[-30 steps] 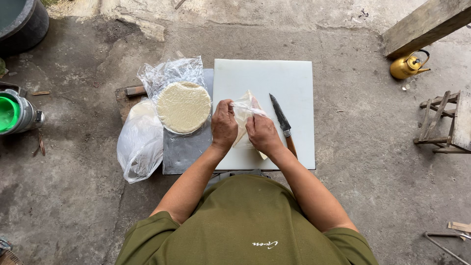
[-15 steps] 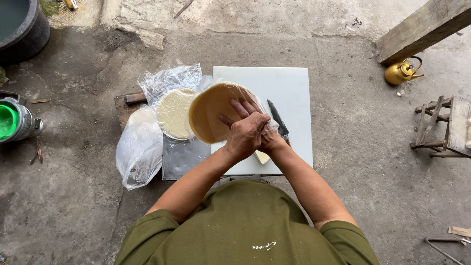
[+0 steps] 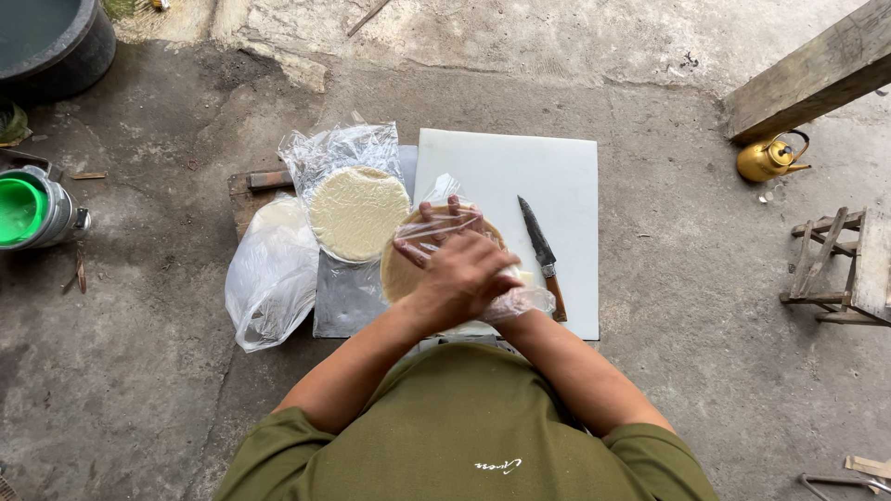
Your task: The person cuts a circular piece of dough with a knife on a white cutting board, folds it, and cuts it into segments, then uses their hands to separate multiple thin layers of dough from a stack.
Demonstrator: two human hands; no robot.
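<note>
1. Since half a second ago, both hands have lowered the tan flatbread (image 3: 401,274) flatter over the white cutting board (image 3: 557,176).
2. Left hand (image 3: 464,278) lies on top, fingers spread and pressed on the clear plastic wrap (image 3: 520,301); right hand (image 3: 445,218) is underneath, fingertips showing.
3. Flatbread extends left of the fingers, beside the bagged flatbread stack (image 3: 357,211); knife (image 3: 543,255) lies right.

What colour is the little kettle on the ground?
The kettle is shiny golden yellow, seen best in the head view, upper right.
</note>
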